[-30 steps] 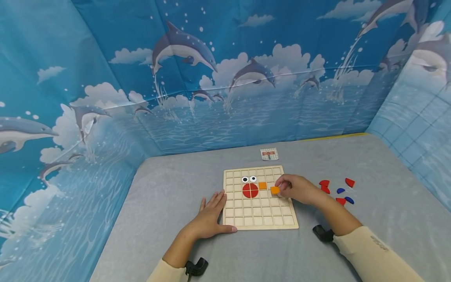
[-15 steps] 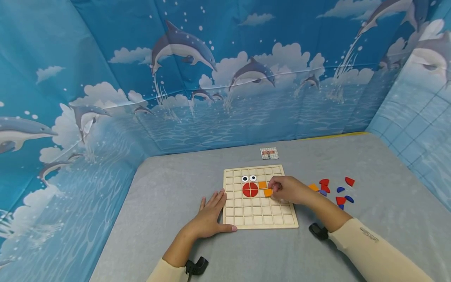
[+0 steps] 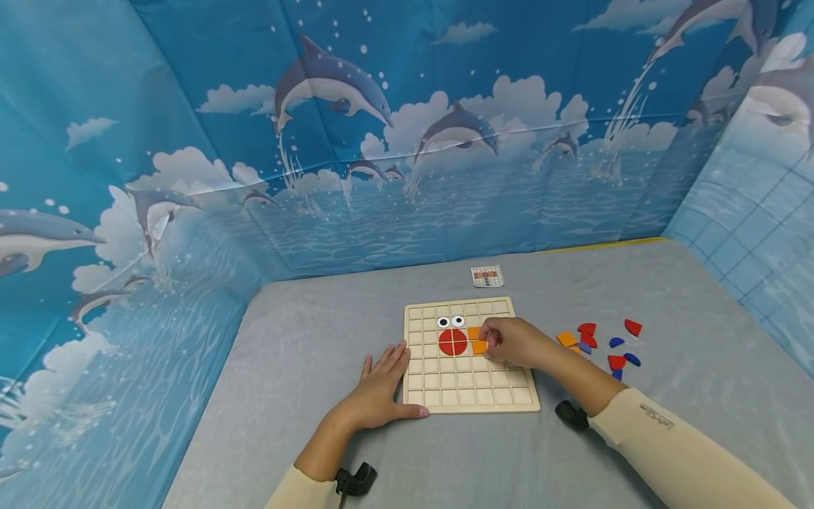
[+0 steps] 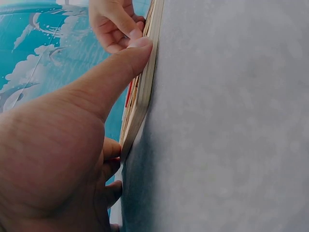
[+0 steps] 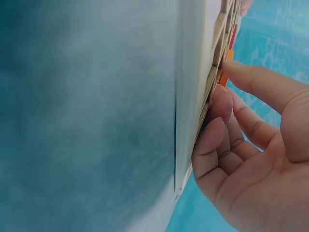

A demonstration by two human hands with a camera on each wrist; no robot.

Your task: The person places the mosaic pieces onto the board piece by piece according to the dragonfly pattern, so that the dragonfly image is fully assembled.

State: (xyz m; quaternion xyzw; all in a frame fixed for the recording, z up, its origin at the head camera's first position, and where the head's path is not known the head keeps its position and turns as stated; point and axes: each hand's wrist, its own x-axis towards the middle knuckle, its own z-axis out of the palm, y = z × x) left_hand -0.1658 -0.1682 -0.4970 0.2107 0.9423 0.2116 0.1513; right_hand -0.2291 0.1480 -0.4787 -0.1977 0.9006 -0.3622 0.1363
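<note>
A wooden grid board (image 3: 470, 396) lies flat in the head view, with a red circle (image 3: 453, 342) of quarter pieces and two eye pieces (image 3: 451, 322) on it. One orange square tile (image 3: 473, 332) sits right of the circle. My right hand (image 3: 516, 342) pinches a second orange square tile (image 3: 478, 348) just below it; in the right wrist view the thumb (image 5: 246, 75) touches an orange tile's edge. The left hand (image 3: 381, 392) rests at the board's left edge, fingers spread, thumb on the front-left corner. Right fingertips partly hide the tiles.
Loose red quarter pieces (image 3: 617, 363), blue half-round pieces (image 3: 632, 359) and orange square pieces (image 3: 567, 339) lie right of the board. A small printed pattern card (image 3: 487, 276) lies behind it. A dolphin-print curtain (image 3: 381, 212) stands along the back of the grey table (image 3: 305, 339).
My right hand has moved left across the board, bringing the orange square tile to the cell below the other orange one. The left hand has stayed in place.
</note>
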